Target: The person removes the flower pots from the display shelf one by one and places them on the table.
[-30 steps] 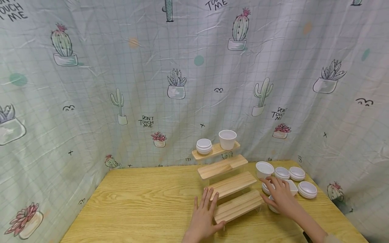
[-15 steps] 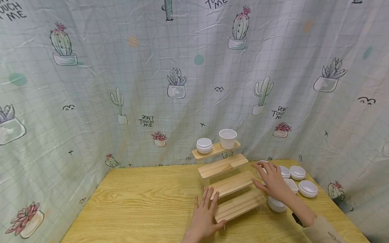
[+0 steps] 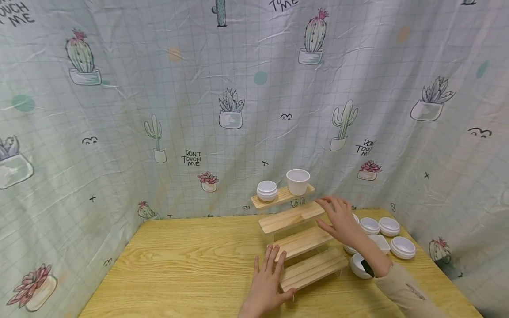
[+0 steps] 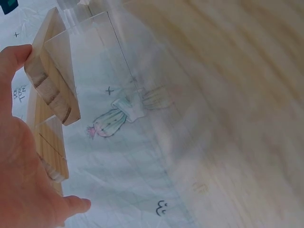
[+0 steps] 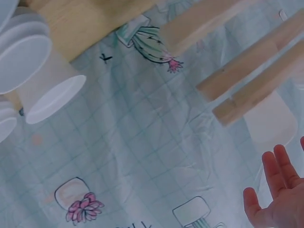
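A stand of several stepped wooden shelves on clear supports has a white ribbed pot [image 3: 267,191] and a taller white tapered pot [image 3: 298,182] on its top shelf [image 3: 283,197]. My left hand [image 3: 263,282] lies spread at the left end of the two lower shelves; in the left wrist view a digit touches the end of a wooden board [image 4: 53,71]. By the right end of the second shelf [image 3: 292,218] is my right hand [image 3: 343,223], fingers and thumb apart with nothing between them. Whether it touches that shelf, I cannot tell. The right wrist view shows its extended fingers [image 5: 273,173].
Right of the stand are several white pots, among them a square one [image 3: 379,243], a ribbed one [image 3: 403,247] and a round one [image 3: 359,266] beside the forearm. The wooden table [image 3: 179,260] reaches left and back to a cactus-print curtain [image 3: 191,88].
My right hand has moved up and left from above the white pots to the right end of the second shelf. My left hand and the pots on the top shelf look unmoved.
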The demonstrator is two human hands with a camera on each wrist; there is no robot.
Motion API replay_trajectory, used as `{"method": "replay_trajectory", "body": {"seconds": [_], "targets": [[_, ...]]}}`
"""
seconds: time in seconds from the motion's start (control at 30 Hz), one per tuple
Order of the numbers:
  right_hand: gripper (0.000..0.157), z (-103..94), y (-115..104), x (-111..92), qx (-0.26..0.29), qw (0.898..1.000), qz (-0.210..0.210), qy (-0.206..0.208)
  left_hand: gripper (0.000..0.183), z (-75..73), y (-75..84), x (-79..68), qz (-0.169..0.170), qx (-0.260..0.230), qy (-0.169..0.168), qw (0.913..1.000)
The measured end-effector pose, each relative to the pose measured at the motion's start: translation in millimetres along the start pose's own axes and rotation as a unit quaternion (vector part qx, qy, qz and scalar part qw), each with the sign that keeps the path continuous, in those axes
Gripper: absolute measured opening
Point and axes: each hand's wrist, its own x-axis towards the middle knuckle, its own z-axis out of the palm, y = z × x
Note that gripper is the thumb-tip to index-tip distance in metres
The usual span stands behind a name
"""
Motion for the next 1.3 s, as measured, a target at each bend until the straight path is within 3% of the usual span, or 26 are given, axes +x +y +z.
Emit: {"method": "replay_trajectory", "body": {"seconds": [0.27, 0.5, 0.73, 1.3], "targets": [[0.047, 8.9, -5, 22, 0.003, 0.999, 0.030, 0.019, 0.088, -0.8, 0.5, 0.2, -0.009, -0.002, -0.009, 0.9999], [0.058, 15.4, -9, 39, -0.010, 0.998, 0.060, 0.025, 0.087, -1.5, 1.1, 1.6, -0.016, -0.011, -0.009, 0.9998], [0.057, 24.5, -6, 56, -0.025, 0.996, 0.076, 0.028, 0.087, -2.5, 1.7, 1.7, -0.024, -0.019, -0.023, 0.9993], [0.043, 37.2, 3, 86, -0.028, 0.994, 0.095, -0.045, 0.087, 0.6, 4.5, 1.5, -0.023, -0.009, -0.013, 0.9996]]}}
